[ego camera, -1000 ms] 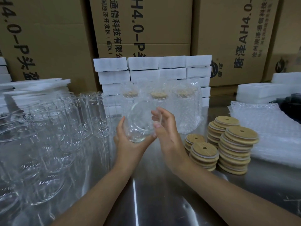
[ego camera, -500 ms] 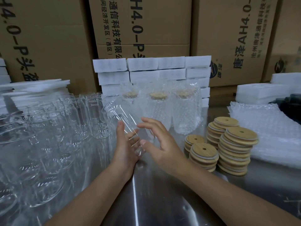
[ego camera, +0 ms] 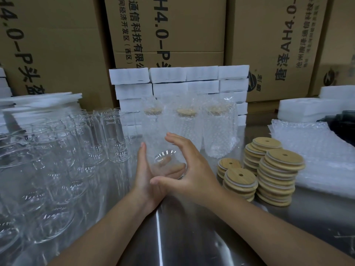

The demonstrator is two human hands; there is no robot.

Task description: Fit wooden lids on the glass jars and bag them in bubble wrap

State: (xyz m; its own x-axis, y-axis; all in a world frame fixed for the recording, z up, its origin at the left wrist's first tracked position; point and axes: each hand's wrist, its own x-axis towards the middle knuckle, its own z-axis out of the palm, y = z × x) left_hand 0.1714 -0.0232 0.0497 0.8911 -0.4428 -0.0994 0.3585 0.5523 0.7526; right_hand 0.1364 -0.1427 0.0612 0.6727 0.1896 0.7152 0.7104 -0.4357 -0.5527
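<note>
- Glass jar (ego camera: 162, 150), clear, no lid fitted: held just above the steel table (ego camera: 184, 239), between both hands, in front of the bagged jars (ego camera: 187, 129).
- Left hand (ego camera: 146, 175): fingers straight, laid flat against the jar's left and under side; fingertips are seen through the glass.
- Right hand (ego camera: 194, 169): curved in an arc round the jar's right side, fingers over the top, thumb beneath.
- Long axis: judged to run up and away from the palms, with one round end low between them; mouth or base cannot be told through the clear glass.
- Wooden lids (ego camera: 279, 169): stacked on the table just to the right of the right hand, well apart from the left.
- Coming move, as judged: a lid is best fetched by the right hand, the nearer one, while the jar is kept in the left; the mouth must be turned upward first.
- Bubble wrap bags (ego camera: 318, 156): piled further right, beyond the lids.
- Bare jars (ego camera: 76, 150): massed at the left.
</note>
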